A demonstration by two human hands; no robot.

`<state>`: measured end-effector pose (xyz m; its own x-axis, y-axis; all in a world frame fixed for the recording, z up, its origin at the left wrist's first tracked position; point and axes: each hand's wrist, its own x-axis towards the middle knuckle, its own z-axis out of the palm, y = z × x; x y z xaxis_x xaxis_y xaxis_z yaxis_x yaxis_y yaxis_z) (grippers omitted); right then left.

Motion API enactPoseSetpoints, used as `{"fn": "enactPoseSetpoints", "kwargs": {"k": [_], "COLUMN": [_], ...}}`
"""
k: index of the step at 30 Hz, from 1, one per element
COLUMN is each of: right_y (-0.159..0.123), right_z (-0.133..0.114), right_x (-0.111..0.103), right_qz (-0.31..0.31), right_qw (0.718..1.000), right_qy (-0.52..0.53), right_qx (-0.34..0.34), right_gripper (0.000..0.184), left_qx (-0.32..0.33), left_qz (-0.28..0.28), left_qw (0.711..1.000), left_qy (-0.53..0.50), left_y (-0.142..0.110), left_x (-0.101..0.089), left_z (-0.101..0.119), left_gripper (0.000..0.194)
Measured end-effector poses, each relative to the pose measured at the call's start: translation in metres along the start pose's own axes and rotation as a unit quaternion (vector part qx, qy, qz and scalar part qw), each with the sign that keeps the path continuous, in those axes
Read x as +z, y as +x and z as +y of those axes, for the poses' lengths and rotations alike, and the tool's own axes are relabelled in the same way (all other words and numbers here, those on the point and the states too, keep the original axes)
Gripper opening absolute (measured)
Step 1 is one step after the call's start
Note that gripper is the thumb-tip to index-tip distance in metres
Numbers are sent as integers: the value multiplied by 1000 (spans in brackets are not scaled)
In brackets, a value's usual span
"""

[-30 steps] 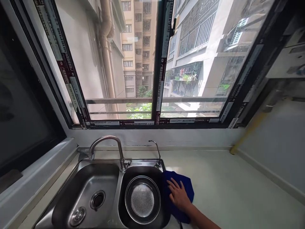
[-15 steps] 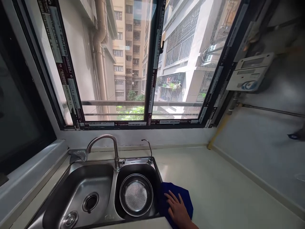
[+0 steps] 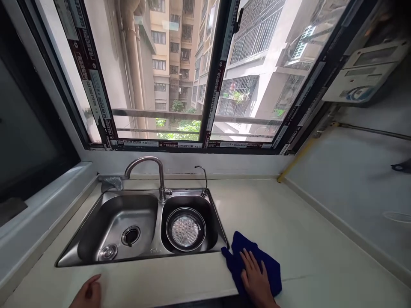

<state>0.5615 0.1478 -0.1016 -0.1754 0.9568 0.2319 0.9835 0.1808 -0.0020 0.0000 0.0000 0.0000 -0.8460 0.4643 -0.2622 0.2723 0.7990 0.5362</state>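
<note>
The person's right hand (image 3: 257, 274) is lying on a dark blue cloth (image 3: 271, 268), its fingers slightly spread. The cloth is resting rumpled on the pale counter (image 3: 308, 239), by the near right corner of a steel sink (image 3: 158, 235). The left hand (image 3: 87, 294) is curling before the sink; whether its fingers are pressing together is unclear.

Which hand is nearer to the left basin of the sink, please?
Left. The left hand is just on the near side of the left basin; the right hand is farther off to the right, resting on the blue cloth.
</note>
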Motion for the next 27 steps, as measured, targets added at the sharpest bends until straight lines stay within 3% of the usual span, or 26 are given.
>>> {"fn": "enactPoseSetpoints", "kwargs": {"k": [6, 14, 18, 23, 27], "right_y": [-12, -11, 0, 12, 17], "right_z": [-43, -130, -189, -261, -294], "right_x": [-1, -2, -26, -71, -98], "right_qz": [-12, -33, -107, -192, -211], "right_qw": [999, 997, 982, 927, 883], "right_qy": [-10, 22, 68, 182, 254], "right_qx": [33, -59, -138, -267, -333], "right_gripper": [62, 73, 77, 75, 73], "left_qx": [12, 77, 87, 63, 36], "left_qz": [32, 41, 45, 35, 21], "left_qw": [999, 996, 995, 997, 998], "left_qy": [8, 11, 7, 29, 51], "left_y": [-20, -26, -23, -22, -22], "left_x": [13, 18, 22, 21, 17], "left_z": [20, 21, 19, 23, 27], "left_gripper": [53, 54, 53, 52, 50]}}
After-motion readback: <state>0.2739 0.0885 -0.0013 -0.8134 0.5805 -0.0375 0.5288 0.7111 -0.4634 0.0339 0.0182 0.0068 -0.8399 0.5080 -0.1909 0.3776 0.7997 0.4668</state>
